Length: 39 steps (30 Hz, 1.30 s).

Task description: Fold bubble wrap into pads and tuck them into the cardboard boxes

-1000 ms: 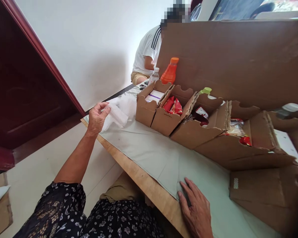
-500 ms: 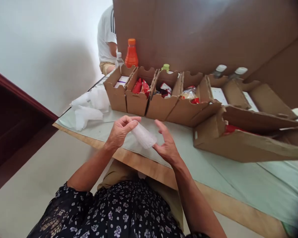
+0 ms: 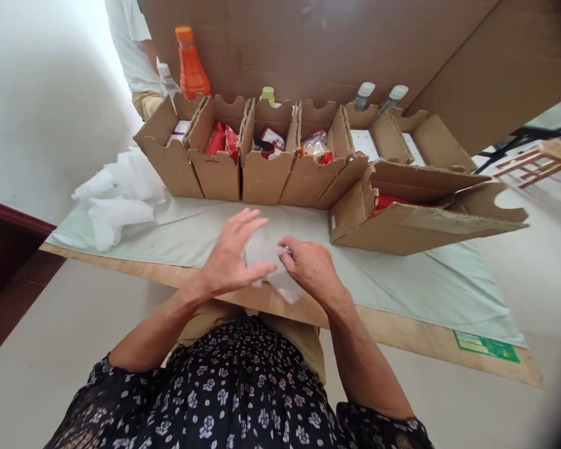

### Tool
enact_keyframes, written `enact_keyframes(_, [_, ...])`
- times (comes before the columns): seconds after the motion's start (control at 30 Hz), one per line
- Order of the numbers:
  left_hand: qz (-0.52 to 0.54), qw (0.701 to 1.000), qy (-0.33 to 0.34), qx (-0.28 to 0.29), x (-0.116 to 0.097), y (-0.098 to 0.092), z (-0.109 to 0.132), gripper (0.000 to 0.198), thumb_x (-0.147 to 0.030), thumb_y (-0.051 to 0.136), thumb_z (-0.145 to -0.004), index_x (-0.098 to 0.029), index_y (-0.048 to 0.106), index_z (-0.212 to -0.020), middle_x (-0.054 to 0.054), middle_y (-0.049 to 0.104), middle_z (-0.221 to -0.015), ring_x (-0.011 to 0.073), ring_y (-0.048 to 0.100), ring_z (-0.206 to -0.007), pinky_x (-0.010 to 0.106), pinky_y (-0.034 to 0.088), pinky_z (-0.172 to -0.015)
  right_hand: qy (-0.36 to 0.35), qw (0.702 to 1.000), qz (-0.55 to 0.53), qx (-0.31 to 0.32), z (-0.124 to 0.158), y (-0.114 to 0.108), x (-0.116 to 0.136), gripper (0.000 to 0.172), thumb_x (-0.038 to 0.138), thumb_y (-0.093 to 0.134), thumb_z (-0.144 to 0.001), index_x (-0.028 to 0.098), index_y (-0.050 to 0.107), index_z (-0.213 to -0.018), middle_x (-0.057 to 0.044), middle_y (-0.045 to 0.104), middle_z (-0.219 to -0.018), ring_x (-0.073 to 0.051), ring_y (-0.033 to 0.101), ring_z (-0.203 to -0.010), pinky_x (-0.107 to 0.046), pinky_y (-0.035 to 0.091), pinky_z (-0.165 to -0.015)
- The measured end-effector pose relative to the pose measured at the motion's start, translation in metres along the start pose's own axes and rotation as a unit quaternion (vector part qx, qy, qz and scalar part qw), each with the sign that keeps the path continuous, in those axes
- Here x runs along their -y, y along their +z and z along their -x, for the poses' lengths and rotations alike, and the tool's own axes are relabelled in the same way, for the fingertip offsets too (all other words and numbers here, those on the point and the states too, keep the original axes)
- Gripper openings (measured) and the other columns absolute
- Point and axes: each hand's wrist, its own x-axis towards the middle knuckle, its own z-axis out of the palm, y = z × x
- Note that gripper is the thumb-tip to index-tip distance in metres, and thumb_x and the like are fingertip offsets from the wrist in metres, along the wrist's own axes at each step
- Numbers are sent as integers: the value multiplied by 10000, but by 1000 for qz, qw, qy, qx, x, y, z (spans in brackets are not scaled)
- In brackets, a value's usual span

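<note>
A translucent white piece of bubble wrap hangs between my hands above the table's front edge. My right hand pinches its upper edge between thumb and fingers. On the other side, my left hand is open, fingers stretched out and thumb apart, close to the wrap and partly in front of it. Whether the left palm touches the wrap I cannot tell. More white wrap pieces lie in a loose pile at the table's left end.
Behind my hands stands a row of cardboard bins holding red packets and white boxes. A larger cardboard bin lies angled on the right. An orange bottle stands behind the row. A person in a white shirt is at far left.
The wrap has swung lower, toward the table edge. My right hand has closed on its edge, while my left hand has let go and spread its fingers. The view has shifted right.
</note>
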Motion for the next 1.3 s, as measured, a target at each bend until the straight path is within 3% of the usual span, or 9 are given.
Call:
enact_keyframes(0.07, [-56, 994, 42, 81, -8, 7, -4, 638, -353, 750, -780, -232, 608, -1390, 126, 616, -1497, 358, 490, -1452, 563, 303, -1246, -37, 999, -13, 27, 2, -10, 7, 277, 217, 513, -919, 215, 761, -1043, -53, 777, -845, -190, 639, -745, -283, 329, -657])
enact_keyframes(0.23, [-88, 974, -59, 199, 17, 2, -12, 349, -125, 550, -715, -241, 781, -949, 55, 806, -942, 267, 729, -900, 420, 545, -944, -64, 988, -118, 70, 16, -25, -20, 209, 276, 569, -923, 227, 769, -882, 1, 756, -764, -153, 611, -689, -268, 349, -650])
enact_keyframes(0.43, [91, 946, -158, 268, 42, -52, -18, 187, -317, 633, -808, -251, 800, -862, 16, 788, -810, 204, 706, -727, 269, 530, -681, -1, 972, -219, 83, 43, -29, -97, 297, 482, 636, -868, 210, 733, -796, 1, 692, -690, -153, 578, -637, -272, 403, -613])
enact_keyframes(0.57, [164, 891, -227, 357, 62, -59, -33, 210, -418, 786, -737, -224, 803, -814, 44, 748, -720, 193, 662, -591, 265, 491, -579, 47, 956, -278, 78, 55, -25, -131, 459, 654, 670, -821, 199, 725, -794, -19, 669, -708, -153, 551, -652, -283, 418, -614])
enact_keyframes(0.73, [-6, 927, -245, 284, 97, -54, -46, 158, -226, 840, -609, -215, 777, -754, 25, 682, -601, 247, 677, -622, 342, 527, -687, 109, 977, -183, 8, 55, -2, -158, 429, 588, 640, -856, 178, 733, -946, -65, 703, -808, -210, 606, -744, -346, 473, -702])
enact_keyframes(0.93, [-262, 962, -41, 56, 61, -19, -2, 468, -357, 664, -875, -184, 675, -1309, 194, 705, -1301, 414, 612, -1284, 574, 444, -1089, 134, 963, 24, -233, 52, 35, -126, 517, 345, 531, -960, 85, 604, -1400, -243, 583, -1465, -400, 553, -1317, -573, 421, -1071])
enact_keyframes(1.03, [-260, 951, 87, 139, 39, 28, 27, 650, -439, 602, -957, -181, 466, -1538, 191, 405, -1664, 379, 314, -1575, 577, 259, -1262, -13, 986, 8, -165, 37, 62, -67, 554, 295, 525, -984, 136, 511, -1515, -188, 472, -1610, -341, 444, -1470, -510, 376, -1168])
enact_keyframes(1.13, [-311, 919, 59, 236, 43, 57, 45, 690, -489, 519, -1010, -117, 395, -1577, 240, 352, -1681, 409, 284, -1585, 646, 186, -1270, -102, 993, 8, -56, 25, 91, -34, 571, 343, 539, -1001, 166, 496, -1542, -145, 448, -1645, -306, 390, -1523, -468, 360, -1202])
enact_keyframes(1.3, [-368, 888, 34, 274, 65, 50, 54, 666, -524, 477, -1038, -161, 397, -1590, 223, 296, -1709, 451, 234, -1593, 726, 151, -1244, -13, 995, 63, -71, 73, 105, -94, 576, 445, 427, -1056, 181, 476, -1566, -126, 431, -1661, -299, 381, -1535, -501, 289, -1247])
